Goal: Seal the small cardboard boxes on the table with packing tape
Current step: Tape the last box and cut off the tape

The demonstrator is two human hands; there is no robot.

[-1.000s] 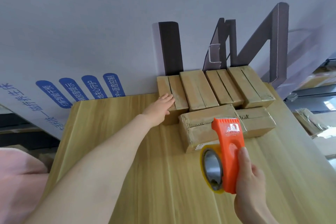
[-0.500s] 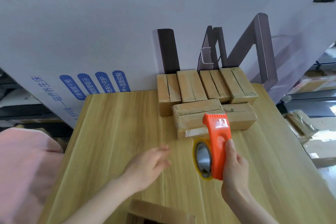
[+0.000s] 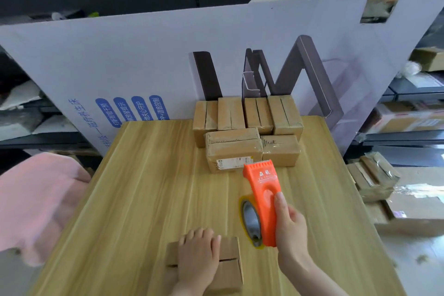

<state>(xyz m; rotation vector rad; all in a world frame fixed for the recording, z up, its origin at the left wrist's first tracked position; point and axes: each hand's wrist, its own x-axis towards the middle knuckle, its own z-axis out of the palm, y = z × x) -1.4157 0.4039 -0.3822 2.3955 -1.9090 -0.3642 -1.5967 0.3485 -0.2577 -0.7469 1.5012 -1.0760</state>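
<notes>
Wood-grain surface [image 3: 144, 187] fills mid frame, with a cluster of boxes [image 3: 247, 127] at upper centre. At lower centre lies one small untaped box [image 3: 230, 269], its seam running left-right, with the left hand [image 3: 199, 255] flat on top, fingers straight. Just right of it the right hand [image 3: 290, 230] grips the orange tape dispenser [image 3: 262, 190]. Half a second ago the left hand hovered over bare surface; now it presses the box.

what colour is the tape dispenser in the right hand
Bright orange tape dispenser, clearest in the head view.

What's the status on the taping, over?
Left hand flat on near box, seam untaped. Right hand grips tape dispenser, clear of box. Path between unobstructed.
</notes>
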